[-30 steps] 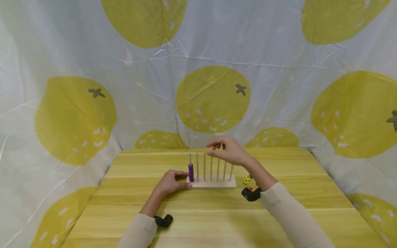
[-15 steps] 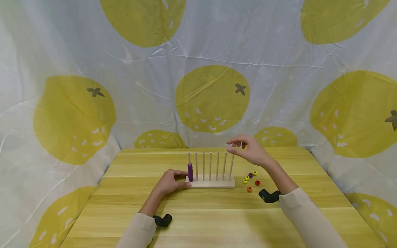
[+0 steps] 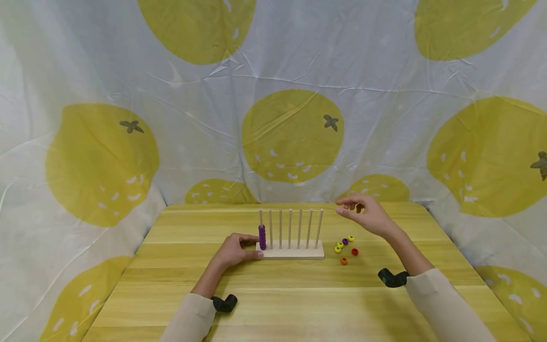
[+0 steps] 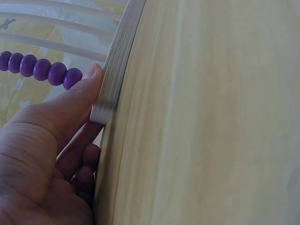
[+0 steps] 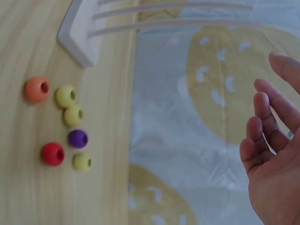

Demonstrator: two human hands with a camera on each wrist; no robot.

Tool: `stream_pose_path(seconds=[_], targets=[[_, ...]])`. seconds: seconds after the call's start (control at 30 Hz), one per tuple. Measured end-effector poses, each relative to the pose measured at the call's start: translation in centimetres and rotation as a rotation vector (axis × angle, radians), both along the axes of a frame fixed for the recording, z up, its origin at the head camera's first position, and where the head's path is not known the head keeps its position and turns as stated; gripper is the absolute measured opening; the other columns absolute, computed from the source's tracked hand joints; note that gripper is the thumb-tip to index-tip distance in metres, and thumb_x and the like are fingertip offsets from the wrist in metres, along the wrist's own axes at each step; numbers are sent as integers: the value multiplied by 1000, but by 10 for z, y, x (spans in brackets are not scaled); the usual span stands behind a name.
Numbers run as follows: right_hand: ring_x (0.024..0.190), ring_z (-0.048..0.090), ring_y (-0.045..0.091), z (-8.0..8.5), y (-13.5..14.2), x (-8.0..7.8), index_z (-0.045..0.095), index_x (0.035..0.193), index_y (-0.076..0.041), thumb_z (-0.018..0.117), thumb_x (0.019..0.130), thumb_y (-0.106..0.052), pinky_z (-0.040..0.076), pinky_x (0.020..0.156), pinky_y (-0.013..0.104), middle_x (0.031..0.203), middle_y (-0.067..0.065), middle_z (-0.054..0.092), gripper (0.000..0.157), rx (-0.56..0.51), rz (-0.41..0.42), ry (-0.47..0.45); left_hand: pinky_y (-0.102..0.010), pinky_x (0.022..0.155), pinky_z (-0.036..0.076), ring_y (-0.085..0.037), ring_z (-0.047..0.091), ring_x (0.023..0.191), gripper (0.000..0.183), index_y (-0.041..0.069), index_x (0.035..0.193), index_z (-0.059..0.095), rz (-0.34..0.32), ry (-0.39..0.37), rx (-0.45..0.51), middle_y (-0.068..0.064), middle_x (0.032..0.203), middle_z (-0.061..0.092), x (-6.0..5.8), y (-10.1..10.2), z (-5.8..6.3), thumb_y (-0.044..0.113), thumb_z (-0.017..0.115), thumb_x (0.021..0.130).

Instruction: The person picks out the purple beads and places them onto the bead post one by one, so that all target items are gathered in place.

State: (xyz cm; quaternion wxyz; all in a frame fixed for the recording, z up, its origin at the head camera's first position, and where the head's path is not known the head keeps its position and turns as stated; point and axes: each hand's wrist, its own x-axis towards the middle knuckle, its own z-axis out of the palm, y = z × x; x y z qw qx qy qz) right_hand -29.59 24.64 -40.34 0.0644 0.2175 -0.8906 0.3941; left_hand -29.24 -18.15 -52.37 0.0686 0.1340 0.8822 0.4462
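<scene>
A pale wooden peg stand (image 3: 295,252) with several upright pegs stands on the table. Its leftmost peg carries a stack of purple beads (image 3: 262,237); the other pegs are bare. My left hand (image 3: 232,251) holds the left end of the base. In the left wrist view its thumb (image 4: 89,77) lies on the base beside the lowest purple bead, with the fingers curled at the end. Up in the air, right of the stand, is my right hand (image 3: 367,216), fingers loosely bent and nothing between them. Below it lie loose beads, among them a red bead (image 5: 53,154) and an orange bead (image 5: 37,89).
Three yellow beads (image 3: 338,249) and a purple bead (image 3: 345,242) lie close together right of the stand on the wooden table (image 3: 290,308). Behind the table hangs a pale curtain (image 3: 205,142) printed with yellow fruit.
My right hand has moved right, from above the middle pegs to beyond the stand's right end, bringing the loose beads into full view. My left hand keeps its hold on the base.
</scene>
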Motion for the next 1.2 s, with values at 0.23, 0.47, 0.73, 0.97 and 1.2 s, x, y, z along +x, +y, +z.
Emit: stream_pose_path(seconds=[0.23, 0.47, 0.73, 0.97, 1.2], targets=[[83, 55, 17, -22, 17, -2, 76, 119, -16, 70, 100, -33, 46, 74, 27, 94, 1, 67, 26, 27, -21, -22, -48, 107, 52, -26, 67, 123, 53, 19, 125, 76, 3, 6, 0, -3, 126, 75, -1, -1, 0, 40, 91, 79], [79, 54, 19, -49, 28, -3, 76, 118, -18, 71, 98, -39, 45, 69, 27, 93, -1, 66, 29, 43, -53, -78, -48, 108, 51, -26, 66, 124, 54, 19, 125, 76, 10, 3, -6, -2, 126, 75, 0, 0, 0, 41, 91, 78], [74, 53, 17, -75, 38, -6, 76, 120, -11, 73, 97, -39, 43, 61, 27, 88, 0, 65, 36, 30, -53, -124, -48, 108, 51, -27, 66, 124, 53, 19, 126, 76, 12, -6, -1, -3, 127, 74, 0, 0, 2, 39, 91, 79], [74, 53, 14, -93, 42, -8, 75, 121, -4, 73, 97, -36, 43, 61, 26, 85, 0, 64, 40, 22, -50, -144, -48, 107, 51, -26, 66, 123, 54, 19, 126, 76, 7, -2, 0, -2, 126, 74, 0, 0, 1, 40, 91, 79], [73, 52, 12, -105, 45, -7, 74, 121, -3, 76, 96, -28, 44, 60, 25, 85, 3, 62, 36, 4, -42, -191, -48, 108, 51, -26, 66, 124, 55, 20, 126, 76, 3, 1, -7, -2, 127, 74, 0, -1, 0, 42, 90, 79]])
